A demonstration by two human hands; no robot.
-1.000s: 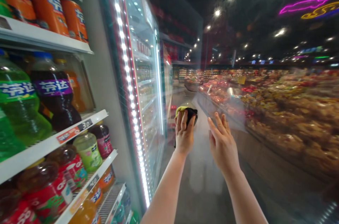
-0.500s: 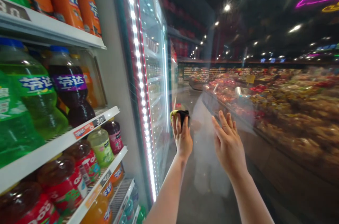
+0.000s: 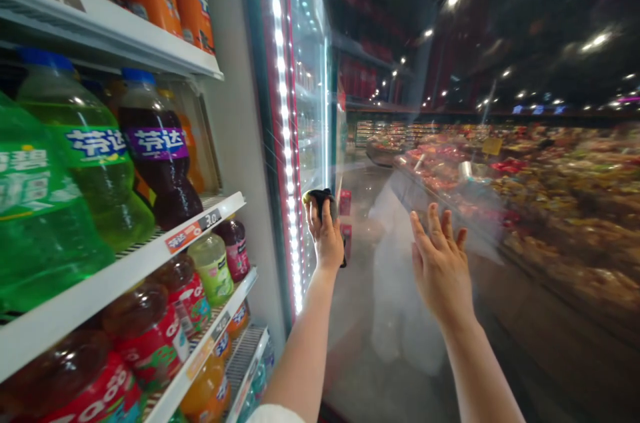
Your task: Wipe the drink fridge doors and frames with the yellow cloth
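Observation:
My left hand [image 3: 327,241] presses a small black and yellow cloth [image 3: 320,197] against a clear glass door [image 3: 400,343], near its left side by the light strip. The fingers lie over the cloth and hide part of it. Farther right, my right hand [image 3: 443,266] is open with its fingers apart, up at the same glass and holding nothing. Whether its palm touches the pane I cannot tell. A pale, hazy reflection shows in the glass between the hands.
At left, cooler shelves [image 3: 210,213] hold several drinks, among them a purple-labelled bottle [image 3: 157,143], a green bottle [image 3: 45,203] and orange cans [image 3: 193,9]. A bright LED strip [image 3: 283,96] runs down the cooler's edge. Beyond the glass stands a long heaped goods display [image 3: 570,209].
My left hand has moved left and slightly up with the cloth, closer to the light strip. My right hand sits a little farther right in view, fingers more spread. The view has shifted slightly left.

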